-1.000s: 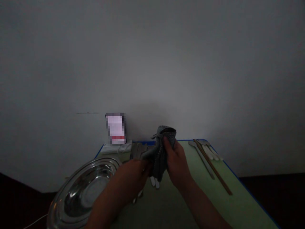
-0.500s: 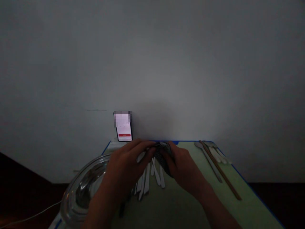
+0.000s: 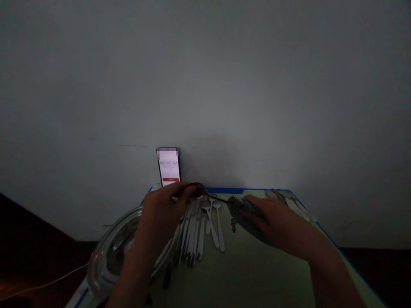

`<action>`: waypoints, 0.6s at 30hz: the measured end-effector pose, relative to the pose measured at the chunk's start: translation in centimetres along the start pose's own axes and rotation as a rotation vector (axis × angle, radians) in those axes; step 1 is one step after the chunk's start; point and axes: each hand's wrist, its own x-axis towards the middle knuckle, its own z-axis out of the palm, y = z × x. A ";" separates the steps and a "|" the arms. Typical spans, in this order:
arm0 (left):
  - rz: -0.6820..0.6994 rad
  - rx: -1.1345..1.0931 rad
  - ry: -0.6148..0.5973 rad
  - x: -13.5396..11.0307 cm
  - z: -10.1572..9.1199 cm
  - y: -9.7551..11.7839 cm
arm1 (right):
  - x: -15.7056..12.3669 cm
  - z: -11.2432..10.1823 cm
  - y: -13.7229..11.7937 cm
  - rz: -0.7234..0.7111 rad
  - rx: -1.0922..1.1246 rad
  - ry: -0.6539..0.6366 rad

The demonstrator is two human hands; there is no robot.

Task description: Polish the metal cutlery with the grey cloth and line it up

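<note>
My left hand [image 3: 163,209] pinches a metal spoon [image 3: 199,190] by its bowl end, above the far part of the table. The spoon's thin handle runs right into a dark patterned cloth [image 3: 241,210]. Around that cloth my right hand [image 3: 268,216] is closed, with the handle's end hidden in the folds. Beneath the held spoon lie several small spoons [image 3: 220,231], handles toward me. Left of those is a row of several knives [image 3: 194,233], partly hidden by my left hand.
A wide shiny metal bowl [image 3: 99,265] stands on the left, partly behind my left forearm. A lit phone [image 3: 169,167] leans against the wall [image 3: 257,107]. More white-handled cutlery [image 3: 297,205] lies at the table's [image 3: 231,278] far right. A pale cable [image 3: 48,283] runs off left.
My hands have moved apart; the right one slid rightward with the cloth, so the spoon's handle shows between them. The view has shifted slightly.
</note>
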 end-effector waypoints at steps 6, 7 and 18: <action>0.140 0.076 -0.348 -0.8 2.9 1.0 | 0.7 1.9 -1.3 -0.017 -0.089 -0.119; 0.148 0.104 -0.392 -0.9 3.2 1.0 | 0.9 2.3 -1.5 -0.034 -0.079 -0.141; 0.033 0.049 -0.308 0.8 1.5 -2.7 | 1.4 0.6 0.5 -0.016 0.115 -0.291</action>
